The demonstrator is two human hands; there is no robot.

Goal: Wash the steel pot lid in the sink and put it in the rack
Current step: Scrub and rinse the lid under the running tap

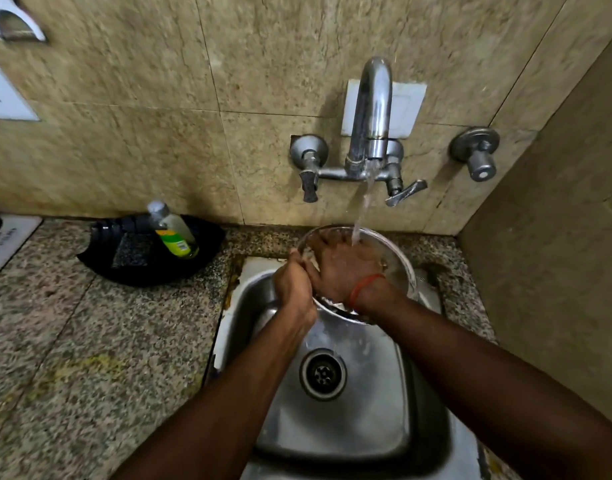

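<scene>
The round steel pot lid (pixel 396 263) is held tilted over the back of the steel sink (pixel 353 410), under running water from the tap (pixel 372 109). My left hand (pixel 294 285) grips the lid's left rim. My right hand (pixel 346 268), with an orange thread at the wrist, lies flat with spread fingers against the lid's inner face, and the stream lands on it. The lid's lower part is hidden behind my hands. No rack is in view.
A black tray (pixel 148 258) on the granite counter (pixel 90 341) to the left holds a soap bottle (pixel 173 230) and a dark scrub pad. Tap handles (pixel 309 181) stick out from the tiled wall. A side wall (pixel 557 237) closes in on the right.
</scene>
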